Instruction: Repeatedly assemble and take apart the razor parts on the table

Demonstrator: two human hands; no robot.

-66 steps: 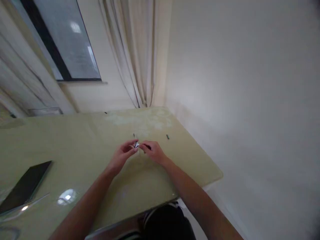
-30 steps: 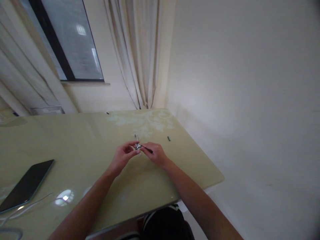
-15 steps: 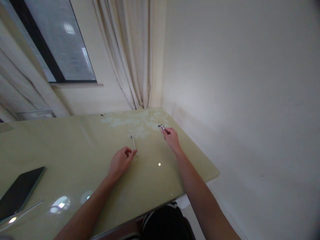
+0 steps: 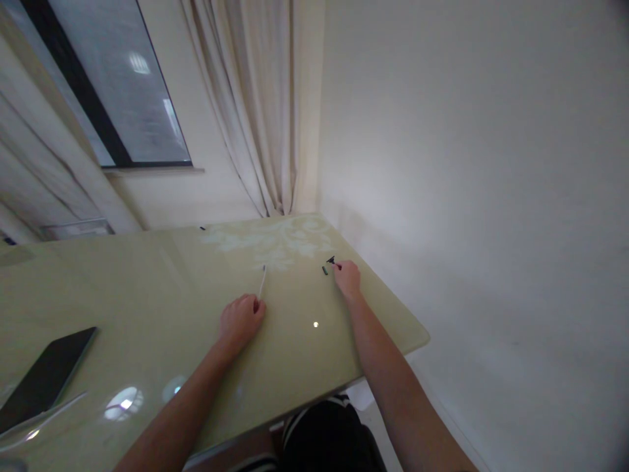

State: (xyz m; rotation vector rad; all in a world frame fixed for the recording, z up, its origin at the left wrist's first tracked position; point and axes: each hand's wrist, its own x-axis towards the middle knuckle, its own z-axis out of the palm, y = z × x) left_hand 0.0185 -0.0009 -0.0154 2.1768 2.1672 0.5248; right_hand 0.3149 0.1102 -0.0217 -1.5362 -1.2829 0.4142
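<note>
My left hand [image 4: 242, 318] is over the glossy table, closed on the lower end of a thin white stick [image 4: 262, 283]. The stick points away from me and has a small dark tip; it is too small to name more exactly. Farther right, my right hand [image 4: 348, 278] is closed, with the fingertips pinching a small black T-shaped piece [image 4: 331, 260]. Any rest of that piece is hidden inside the fingers. Just left of these fingers, a small dark strip [image 4: 325, 270] lies on the table, apart from the hand.
A dark tablet-like slab [image 4: 46, 373] lies at the left of the pale green table [image 4: 147, 295]. Near the far edge is a tiny black piece [image 4: 202, 228]. A white wall [image 4: 466, 196] rises beyond the table's right side, and curtains [image 4: 255, 98] hang behind.
My right hand has shifted slightly right and nearer, and the dark strip now shows on the table beside it. In my left hand, the stick has swung from leaning left to leaning right.
</note>
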